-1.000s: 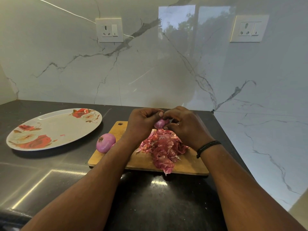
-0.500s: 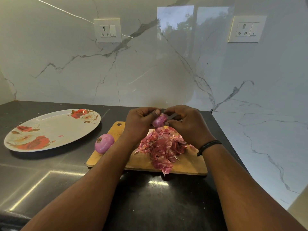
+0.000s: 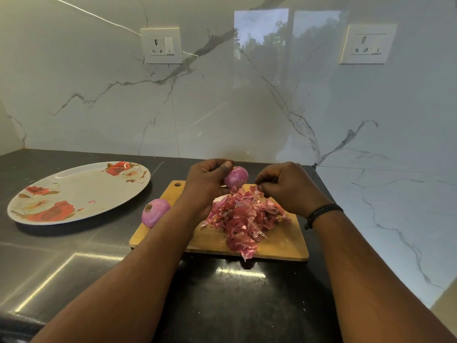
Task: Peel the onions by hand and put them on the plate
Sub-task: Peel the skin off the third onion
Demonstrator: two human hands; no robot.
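Hands (image 3: 207,184) parted; peels (image 3: 243,219) below onion (image 3: 236,177).

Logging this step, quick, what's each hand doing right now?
Left hand: holding the onion.
Right hand: fingers curled, pinched together; what they pinch cannot be told.

Purple onion (image 3: 236,176) held above the peels (image 3: 243,219) — second onion (image 3: 155,212) at the board's left edge; floral plate (image 3: 74,194) left, bare.

Dim, soft daylight; a window reflection glares on the glossy white marble wall (image 3: 272,100) at twelve o'clock, and wide-angle distortion bends the edges.
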